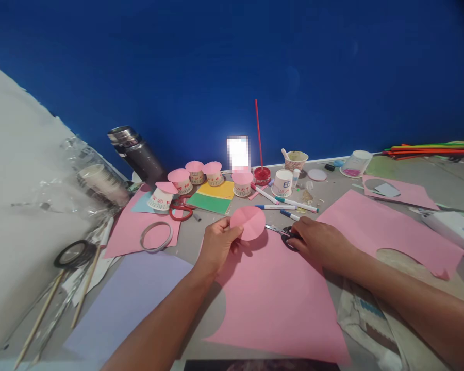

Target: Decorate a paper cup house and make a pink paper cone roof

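Between the thumb and fingers of my left hand is a pink paper circle with faint crease lines. My right hand grips the black handles of a pair of scissors, whose blade tips meet the circle's right edge. Under both hands lies a large pink sheet with a curved cut-out on its left side. Beyond the circle stand several decorated paper cups topped with pink paper. A plain-topped white cup with a drawn blue window is upside down near the markers.
Left are a lavender sheet, a tape roll, red-handled scissors and a dark flask. A red jar holding a tall red stick stands by the blue wall. Cut pink paper and a white device lie right.
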Demonstrator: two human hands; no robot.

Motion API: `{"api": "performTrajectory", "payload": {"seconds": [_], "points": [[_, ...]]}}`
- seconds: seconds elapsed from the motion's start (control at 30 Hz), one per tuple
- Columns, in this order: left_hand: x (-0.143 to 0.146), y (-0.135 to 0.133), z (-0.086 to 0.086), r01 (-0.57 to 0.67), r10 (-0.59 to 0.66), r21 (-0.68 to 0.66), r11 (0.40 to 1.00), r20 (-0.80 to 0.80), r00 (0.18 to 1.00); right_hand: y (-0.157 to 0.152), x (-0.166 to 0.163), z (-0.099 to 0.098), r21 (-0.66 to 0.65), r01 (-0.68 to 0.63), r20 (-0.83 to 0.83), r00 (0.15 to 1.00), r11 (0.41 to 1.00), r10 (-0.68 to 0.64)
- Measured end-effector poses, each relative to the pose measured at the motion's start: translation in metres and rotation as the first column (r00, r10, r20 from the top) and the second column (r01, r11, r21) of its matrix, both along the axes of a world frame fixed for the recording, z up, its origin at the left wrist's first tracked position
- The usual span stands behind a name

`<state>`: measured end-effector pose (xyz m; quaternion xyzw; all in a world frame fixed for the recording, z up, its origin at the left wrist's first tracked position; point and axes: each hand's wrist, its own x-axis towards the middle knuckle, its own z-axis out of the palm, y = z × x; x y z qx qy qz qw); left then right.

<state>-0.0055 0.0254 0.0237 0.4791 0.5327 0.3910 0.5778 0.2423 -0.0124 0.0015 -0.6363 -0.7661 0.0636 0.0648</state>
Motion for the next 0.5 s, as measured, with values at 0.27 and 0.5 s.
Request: {"api": "performTrajectory", "payload": {"seconds": [0.27,0.5], "points": [[-0.005,0.005,-0.003,-0.099,0.099,-0.01,0.995,0.105,0.989,0.001,0.001,0.015,-0.303,0.073,-0.564,0.79,0.95,-0.24],[-0.005,0.004,0.003,-0.147,0.143,0.088,0.985,0.051,0.988,-0.001,0.001,0.017,-0.489,-0.246,-0.851,0.345,0.837,-0.396]]}}
